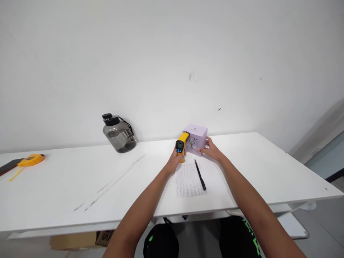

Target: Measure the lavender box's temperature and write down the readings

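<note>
The left hand [174,160] grips the thermometer [182,141], which from here I'd hold steady while the right hand [212,149] clasps the box [196,130] just beside it.

Dressed in black, fabric-looking legwear [231,233], rounded over the left knee [162,240]. Marked there with a small, slanted bright green patch [151,238], and along the outer right leg [236,245] with a broken band of bright green shapes [251,235]. Bare along both forearms [150,195], left hand [175,160] and right hand [211,149].
</note>
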### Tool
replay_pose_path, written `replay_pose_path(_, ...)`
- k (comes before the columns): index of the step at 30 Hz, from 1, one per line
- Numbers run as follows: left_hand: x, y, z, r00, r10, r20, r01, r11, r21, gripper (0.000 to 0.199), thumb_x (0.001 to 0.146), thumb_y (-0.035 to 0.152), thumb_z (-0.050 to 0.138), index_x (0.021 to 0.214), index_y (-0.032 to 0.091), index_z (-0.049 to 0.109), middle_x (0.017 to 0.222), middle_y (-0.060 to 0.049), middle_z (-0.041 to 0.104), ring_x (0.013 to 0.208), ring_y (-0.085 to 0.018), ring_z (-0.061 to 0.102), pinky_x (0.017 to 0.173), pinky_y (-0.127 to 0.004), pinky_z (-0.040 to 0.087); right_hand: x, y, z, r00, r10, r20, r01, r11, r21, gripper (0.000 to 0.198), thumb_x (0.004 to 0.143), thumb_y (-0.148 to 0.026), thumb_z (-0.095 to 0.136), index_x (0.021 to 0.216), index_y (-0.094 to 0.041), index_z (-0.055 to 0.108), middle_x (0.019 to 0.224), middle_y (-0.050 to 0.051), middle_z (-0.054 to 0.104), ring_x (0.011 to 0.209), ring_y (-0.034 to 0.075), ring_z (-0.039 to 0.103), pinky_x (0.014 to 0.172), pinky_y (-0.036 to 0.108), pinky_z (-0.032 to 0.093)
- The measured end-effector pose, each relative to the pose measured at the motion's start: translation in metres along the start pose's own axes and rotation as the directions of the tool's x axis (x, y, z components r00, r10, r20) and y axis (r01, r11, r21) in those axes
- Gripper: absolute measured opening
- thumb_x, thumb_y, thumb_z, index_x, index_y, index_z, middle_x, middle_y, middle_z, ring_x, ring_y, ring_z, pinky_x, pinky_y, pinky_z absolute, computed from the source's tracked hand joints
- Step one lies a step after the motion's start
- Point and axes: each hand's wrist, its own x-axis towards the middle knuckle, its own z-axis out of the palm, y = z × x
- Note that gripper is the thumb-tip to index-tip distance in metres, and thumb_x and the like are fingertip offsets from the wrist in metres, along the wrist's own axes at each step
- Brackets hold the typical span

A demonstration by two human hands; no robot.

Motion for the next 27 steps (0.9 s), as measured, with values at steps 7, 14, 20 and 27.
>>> replay_pose_path(7, 0.001, -0.001, 0.001, 1.000, -0.004, -0.003, 0.004, 0.999, 0.035, 0.044, 0.064, 0.028, 0.067, 0.106, 0.022, 0.053, 0.092, 0.000, 0.058, 0.087, -0.015, 0.053, 0.080, -0.031, 0.043, 0.002, 0.006, 0.006, 0.998, -0.042, -0.040, 0.039, 0.996, -0.075, 0.095, 0.068, -0.044, 0.082, 0.146, -0.023, 0.033, 0.150, 0.018, 0.048, 0.138, 0.032, 0.050, 0.108, 0.050, 0.052)
replay_pose_path(14, 0.003, -0.005, -0.001, 1.000, -0.023, 0.014, 0.021, 0.995, 0.095, 0.044, 0.069, 0.030, 0.071, 0.109, 0.022, 0.055, 0.094, 0.000, 0.059, 0.088, -0.015, 0.055, 0.083, -0.033, 0.043, 0.002, 0.010, 0.015, 0.985, -0.091, -0.143, 0.059, 0.975, -0.214, 0.097, 0.068, -0.057, 0.081, 0.149, -0.026, 0.035, 0.150, 0.016, 0.052, 0.136, 0.034, 0.054, 0.108, 0.051, 0.050)
replay_pose_path(20, 0.002, -0.002, -0.001, 0.998, -0.063, 0.016, 0.061, 0.992, 0.109, 0.047, 0.068, 0.031, 0.072, 0.111, 0.021, 0.056, 0.096, -0.001, 0.062, 0.090, -0.016, 0.057, 0.086, -0.033, 0.044, 0.007, 0.013, 0.015, 0.969, -0.060, -0.239, 0.005, 0.974, -0.226, 0.083, 0.073, -0.061, 0.075, 0.142, -0.027, 0.043, 0.139, 0.013, 0.063, 0.128, 0.032, 0.061, 0.106, 0.052, 0.051)
replay_pose_path(27, 0.002, -0.001, -0.001, 0.999, -0.041, 0.013, 0.039, 0.986, 0.160, 0.044, 0.068, 0.032, 0.073, 0.109, 0.021, 0.059, 0.094, -0.002, 0.063, 0.092, -0.017, 0.058, 0.087, -0.034, 0.046, 0.009, 0.018, 0.017, 0.972, -0.114, -0.204, 0.072, 0.976, -0.205, 0.079, 0.071, -0.059, 0.077, 0.137, -0.028, 0.045, 0.136, 0.011, 0.063, 0.123, 0.030, 0.063, 0.095, 0.045, 0.057)
